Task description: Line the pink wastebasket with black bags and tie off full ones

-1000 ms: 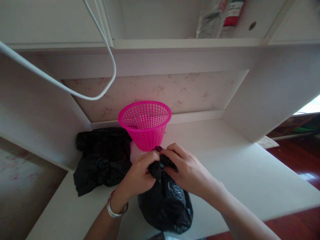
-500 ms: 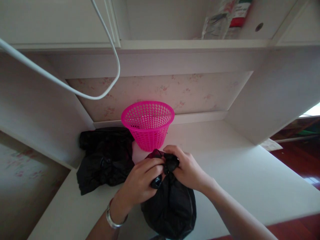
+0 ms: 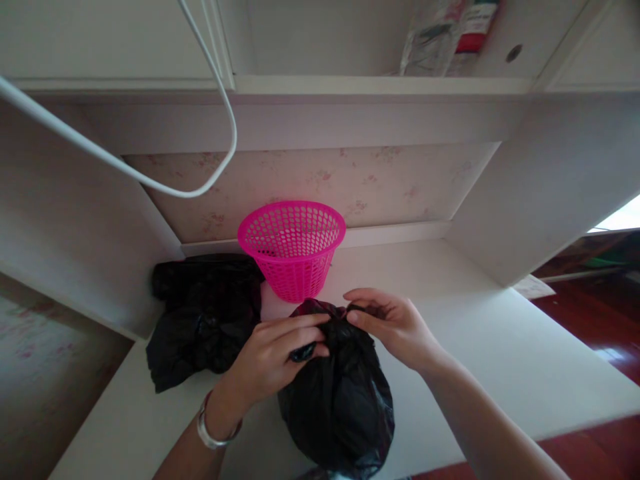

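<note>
Item: black plastic bag, filled and rounded, of thin glossy film with fine creases. It is stood on the white desk top near the front edge, just in front of the pink basket. Its neck is gathered into a bunched knot at the top.

Left hand: the fingers are curled closed around a twisted tail of the bag's neck, which is pinched between thumb and fingertips. A smooth silver-coloured bangle is worn at the wrist.

Right hand: the fingers are loosely bent over the far side of the gathered neck, with the thumb and forefinger brought together on the film. Whether the film is firmly gripped or only touched cannot be told, as the contact is partly hidden.

Pink basket: round, tapered toward the base, of rigid moulded plastic pierced with regular holes. It is set upright against the back of the desk.

Second black bag: crumpled and flatter, of the same shiny film, laid to the left of the basket in the corner.

White cable: smooth, round in section, hung in a loop across the upper left.

Floral wallpaper: pale and matt, seen behind the basket.
</note>
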{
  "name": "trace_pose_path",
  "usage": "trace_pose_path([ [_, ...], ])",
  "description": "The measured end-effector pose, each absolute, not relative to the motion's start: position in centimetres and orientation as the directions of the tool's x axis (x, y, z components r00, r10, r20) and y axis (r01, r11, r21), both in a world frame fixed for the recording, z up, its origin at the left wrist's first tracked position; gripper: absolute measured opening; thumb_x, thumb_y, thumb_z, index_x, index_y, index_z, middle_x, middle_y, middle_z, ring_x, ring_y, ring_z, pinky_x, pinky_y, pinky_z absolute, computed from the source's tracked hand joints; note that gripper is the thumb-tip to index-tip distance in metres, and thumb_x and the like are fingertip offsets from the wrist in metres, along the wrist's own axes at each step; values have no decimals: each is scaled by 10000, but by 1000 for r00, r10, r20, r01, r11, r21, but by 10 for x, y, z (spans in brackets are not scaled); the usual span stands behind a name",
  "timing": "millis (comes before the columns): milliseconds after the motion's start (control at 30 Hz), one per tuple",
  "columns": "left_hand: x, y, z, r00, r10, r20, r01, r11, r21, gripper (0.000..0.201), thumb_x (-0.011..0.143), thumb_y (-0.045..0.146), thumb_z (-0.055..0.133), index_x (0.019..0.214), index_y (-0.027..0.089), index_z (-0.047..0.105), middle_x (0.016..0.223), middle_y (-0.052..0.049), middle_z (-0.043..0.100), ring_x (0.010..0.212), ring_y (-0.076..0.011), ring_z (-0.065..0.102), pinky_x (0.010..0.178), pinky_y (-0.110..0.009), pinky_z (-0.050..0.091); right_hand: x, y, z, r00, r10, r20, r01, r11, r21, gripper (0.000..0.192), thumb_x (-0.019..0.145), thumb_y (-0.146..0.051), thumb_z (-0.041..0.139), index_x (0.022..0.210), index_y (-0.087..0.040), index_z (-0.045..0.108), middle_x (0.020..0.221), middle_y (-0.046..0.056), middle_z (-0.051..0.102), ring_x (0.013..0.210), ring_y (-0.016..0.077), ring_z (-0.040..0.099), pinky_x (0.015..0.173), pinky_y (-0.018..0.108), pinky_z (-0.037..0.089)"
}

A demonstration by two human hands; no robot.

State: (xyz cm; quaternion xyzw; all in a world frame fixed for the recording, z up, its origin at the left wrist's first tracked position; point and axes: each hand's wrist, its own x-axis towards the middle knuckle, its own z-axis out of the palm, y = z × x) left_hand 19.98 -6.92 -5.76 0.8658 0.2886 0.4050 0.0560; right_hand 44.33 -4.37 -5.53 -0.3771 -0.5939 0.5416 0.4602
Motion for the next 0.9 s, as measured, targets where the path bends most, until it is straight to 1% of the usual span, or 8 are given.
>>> trace_pose_path([
  [133, 186, -68, -60, 425, 597, 681, 459, -790, 406, 100, 931, 215, 716, 1020, 234, 756, 1061, -70, 829, 924, -205, 801, 860, -280, 635, 458, -43, -67, -168, 969, 183, 166, 210, -963, 268, 826, -466, 800, 970, -243, 832, 906, 58, 803, 813, 198, 721, 757, 316, 578],
  [233, 174, -70, -73, 300, 692, 656, 508, -698, 505, 91, 936, 282, 709, 897, 248, 784, 933, -41, 840, 876, -219, 806, 860, -301, 638, 471, -45, -81, -75, 986, 152, 238, 165, -957, 284, 820, -497, 785, 954, -253, 840, 889, 63, 807, 801, 223, 727, 745, 344, 586],
  [400, 154, -79, -108, 63, 874, 482, 640, -406, 652, 194, 911, 378, 694, 821, 243, 801, 812, -35, 831, 720, -227, 798, 682, -261, 628, 498, -50, -116, 123, 992, 12, 217, -15, -976, 408, 744, -562, 821, 959, -216, 840, 927, 93, 813, 837, 247, 724, 776, 383, 574],
  [500, 146, -83, -118, -17, 910, 413, 667, -298, 683, 201, 886, 398, 700, 817, 242, 807, 799, -32, 829, 724, -234, 797, 690, -263, 622, 511, -52, -134, 194, 980, -50, 158, -81, -984, 450, 701, -575, 850, 957, -205, 838, 963, 108, 812, 910, 269, 726, 846, 415, 564],
  [600, 147, -85, -110, -38, 928, 371, 633, -265, 728, 199, 886, 394, 696, 819, 238, 800, 791, -31, 825, 685, -215, 781, 682, -257, 613, 517, -52, -136, 217, 975, -49, 99, -72, -993, 458, 704, -563, 861, 969, -192, 825, 882, 99, 799, 824, 236, 717, 787, 387, 574],
  [733, 159, -84, -81, -40, 939, 341, 540, -266, 798, 165, 912, 351, 686, 855, 226, 777, 566, 31, 720, 474, -139, 677, 539, -197, 543, 509, -51, -107, 169, 985, 39, 1, 39, -999, 420, 735, -500, 871, 1013, -194, 791, 787, 52, 759, 682, 162, 681, 666, 298, 573],
  [800, 168, -82, -65, -42, 929, 368, 503, -299, 811, 148, 921, 333, 687, 859, 226, 769, 523, 49, 678, 460, -125, 662, 529, -184, 528, 498, -52, -84, 48, 994, 99, -49, 102, -994, 396, 766, -452, 861, 1060, -204, 766, 778, 31, 742, 629, 137, 663, 615, 270, 569],
  [900, 188, -79, -43, 12, 905, 425, 429, -388, 816, 129, 917, 316, 704, 843, 224, 756, 590, 43, 703, 484, -116, 676, 522, -177, 520, 474, -54, -52, -201, 966, 160, -104, 141, -985, 384, 826, -383, 814, 1149, -201, 715, 766, 6, 714, 595, 116, 657, 583, 242, 565],
])
